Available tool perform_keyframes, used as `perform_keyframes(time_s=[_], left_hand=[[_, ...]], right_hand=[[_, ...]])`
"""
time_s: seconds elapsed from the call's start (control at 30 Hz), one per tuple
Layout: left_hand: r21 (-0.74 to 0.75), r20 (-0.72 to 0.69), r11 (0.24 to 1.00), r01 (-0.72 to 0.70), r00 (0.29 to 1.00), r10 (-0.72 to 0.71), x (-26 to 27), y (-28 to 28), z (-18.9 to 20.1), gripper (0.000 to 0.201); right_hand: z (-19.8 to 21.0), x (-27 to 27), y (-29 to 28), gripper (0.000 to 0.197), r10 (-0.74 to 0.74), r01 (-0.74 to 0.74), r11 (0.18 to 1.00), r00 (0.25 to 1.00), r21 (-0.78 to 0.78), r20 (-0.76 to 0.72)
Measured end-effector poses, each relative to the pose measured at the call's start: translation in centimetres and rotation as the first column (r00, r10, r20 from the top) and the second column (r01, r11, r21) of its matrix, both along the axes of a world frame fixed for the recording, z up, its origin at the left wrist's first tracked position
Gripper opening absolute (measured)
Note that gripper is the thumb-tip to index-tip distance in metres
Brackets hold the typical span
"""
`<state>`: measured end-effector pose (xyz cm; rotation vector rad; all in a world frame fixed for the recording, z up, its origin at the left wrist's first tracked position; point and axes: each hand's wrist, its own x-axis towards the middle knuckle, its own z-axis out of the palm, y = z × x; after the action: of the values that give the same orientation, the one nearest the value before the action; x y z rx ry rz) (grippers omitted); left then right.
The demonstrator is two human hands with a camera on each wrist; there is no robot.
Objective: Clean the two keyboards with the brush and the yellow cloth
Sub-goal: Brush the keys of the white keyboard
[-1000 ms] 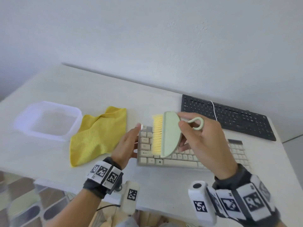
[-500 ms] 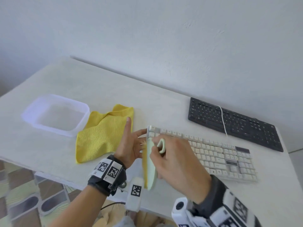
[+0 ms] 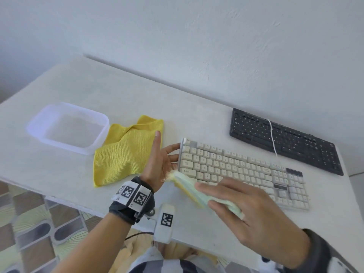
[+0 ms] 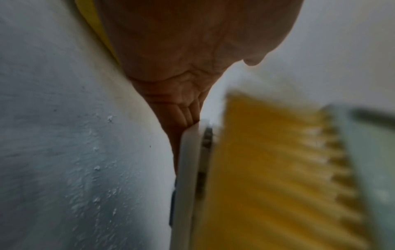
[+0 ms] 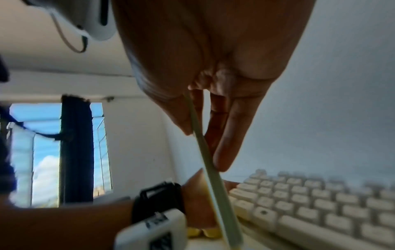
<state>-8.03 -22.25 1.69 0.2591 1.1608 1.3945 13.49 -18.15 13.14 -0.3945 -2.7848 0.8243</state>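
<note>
Early in the job, by the look of it: brushing under way at the near left corner of the white keyboard (image 3: 242,170), with the black keyboard (image 3: 283,140) and the yellow cloth (image 3: 126,152) lying untouched on the tabletop (image 3: 118,91). Brush (image 3: 199,192) pinched flat in the right hand (image 3: 254,215), bristles toward the left hand (image 3: 163,160), itself flat-fingered, bracing the white keyboard's left end.

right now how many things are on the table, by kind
keyboards: 2, a cream-white keyboard and a black keyboard
cloths: 1, a yellow microfibre cloth
brushes: 1, a pale green brush with yellow bristles
containers: 1, a clear plastic tub
total: 5
</note>
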Motion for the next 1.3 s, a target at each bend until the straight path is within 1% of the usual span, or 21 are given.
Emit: perform_keyframes(time_s=[0.07, 0.1, 0.17, 0.23, 0.3, 0.43, 0.53, 0.6, 0.63, 0.7, 0.77, 0.8, 0.87, 0.9, 0.97, 1.0, 1.07, 1.17, 1.2, 1.23, 1.3], left_hand=[[0.0, -0.015, 1.0, -0.009, 1.0, 0.009, -0.1, 0.0, 0.1, 0.106], [0.001, -0.028, 1.0, -0.005, 1.0, 0.005, -0.2, 0.0, 0.1, 0.107], [0.007, -0.052, 1.0, -0.008, 0.999, 0.009, -0.3, -0.1, 0.0, 0.107], [0.006, -0.067, 1.0, -0.019, 0.998, 0.019, -0.3, -0.1, 0.0, 0.106], [0.004, -0.084, 1.0, -0.027, 0.996, 0.027, -0.1, -0.1, -0.1, 0.104], [0.001, -0.117, 0.999, -0.039, 0.992, 0.038, 0.2, -0.2, -0.4, 0.101], [-0.013, -0.152, 0.999, -0.047, 0.987, 0.045, 0.2, -0.3, -0.4, 0.098], [-0.025, -0.161, 0.999, -0.048, 0.986, 0.043, 0.1, -0.2, -0.6, 0.087], [-0.029, -0.17, 0.998, -0.047, 0.984, 0.041, 0.2, -0.2, -0.7, 0.082], [-0.032, -0.189, 0.998, -0.058, 0.981, 0.051, 0.3, -0.3, -0.8, 0.081], [-0.016, -0.217, 0.998, -0.057, 0.975, 0.052, 0.6, -0.3, -0.7, 0.082], [-0.005, -0.236, 0.999, -0.054, 0.97, 0.052, 0.6, -0.3, -0.6, 0.075], [0.007, -0.27, 0.999, -0.037, 0.962, 0.038, 0.8, -0.4, -0.4, 0.052], [0.006, -0.287, 1.0, -0.028, 0.957, 0.029, 0.8, -0.4, -0.4, 0.043], [0.014, -0.335, 1.0, -0.008, 0.942, 0.012, 0.8, -0.4, -0.5, 0.037], [0.024, -0.356, 1.0, -0.007, 0.934, 0.015, 0.9, -0.5, -0.5, 0.036], [0.043, -0.38, 0.999, -0.015, 0.924, 0.03, 1.0, -0.6, -0.6, 0.042], [0.047, -0.415, 0.999, -0.026, 0.909, 0.043, 1.2, -0.5, -1.1, 0.034], [0.048, -0.426, 0.998, -0.034, 0.903, 0.051, 1.3, -0.3, -1.2, 0.038], [0.043, -0.445, 0.998, -0.044, 0.894, 0.059, 1.5, -0.2, -1.3, 0.051], [0.046, -0.508, 0.997, -0.067, 0.857, 0.081, 2.0, -0.1, -1.4, 0.091]], right_hand=[[-0.3, 0.9, 1.0, 0.037, 0.089, -0.099, 0.985, 0.993, 0.141, 0.073], [-0.6, 1.5, 1.5, 0.038, 0.098, -0.124, 0.969, 0.987, 0.215, 0.128], [-1.1, 3.4, 2.5, 0.041, 0.059, -0.141, 0.935, 0.966, 0.324, 0.252], [-0.9, 5.4, 3.1, 0.045, 0.013, -0.153, 0.913, 0.938, 0.379, 0.346], [-0.2, 6.5, 2.7, 0.049, 0.004, -0.166, 0.896, 0.931, 0.413, 0.365], [-0.2, 4.4, 0.9, 0.059, 0.081, -0.187, 0.891, 0.962, 0.414, 0.26], [-2.1, 3.9, 1.5, 0.061, 0.034, -0.155, 0.899, 0.957, 0.41, 0.287], [-2.4, 5.7, 2.8, 0.062, -0.006, -0.139, 0.904, 0.942, 0.404, 0.337], [-2.1, 6.8, 3.3, 0.06, -0.026, -0.134, 0.902, 0.932, 0.409, 0.361], [-1.1, 8.2, 3.5, 0.052, -0.047, -0.129, 0.898, 0.923, 0.422, 0.382], [-0.5, 8.1, 2.6, 0.049, -0.007, -0.126, 0.911, 0.947, 0.392, 0.321], [-0.7, 7.5, 2.0, 0.049, 0.028, -0.125, 0.922, 0.965, 0.366, 0.26], [-1.7, 6.1, 1.1, 0.052, 0.06, -0.118, 0.939, 0.981, 0.324, 0.183], [-2.3, 5.8, 1.3, 0.053, 0.045, -0.106, 0.939, 0.981, 0.327, 0.188], [-3.2, 6.5, 2.5, 0.05, -0.021, -0.068, 0.933, 0.97, 0.353, 0.244], [-3.3, 7.4, 3.3, 0.046, -0.054, -0.048, 0.935, 0.96, 0.351, 0.274], [-3.0, 9.7, 4.5, 0.041, -0.093, -0.017, 0.942, 0.947, 0.335, 0.308], [-2.2, 11.4, 4.5, 0.043, -0.075, -0.028, 0.94, 0.955, 0.34, 0.286], [-2.3, 11.2, 4.2, 0.045, -0.054, -0.038, 0.942, 0.964, 0.334, 0.261], [-2.6, 10.8, 4.1, 0.048, -0.039, -0.042, 0.946, 0.97, 0.323, 0.24], [-3.7, 10.5, 4.4, 0.051, -0.049, -0.026, 0.949, 0.972, 0.315, 0.23]])
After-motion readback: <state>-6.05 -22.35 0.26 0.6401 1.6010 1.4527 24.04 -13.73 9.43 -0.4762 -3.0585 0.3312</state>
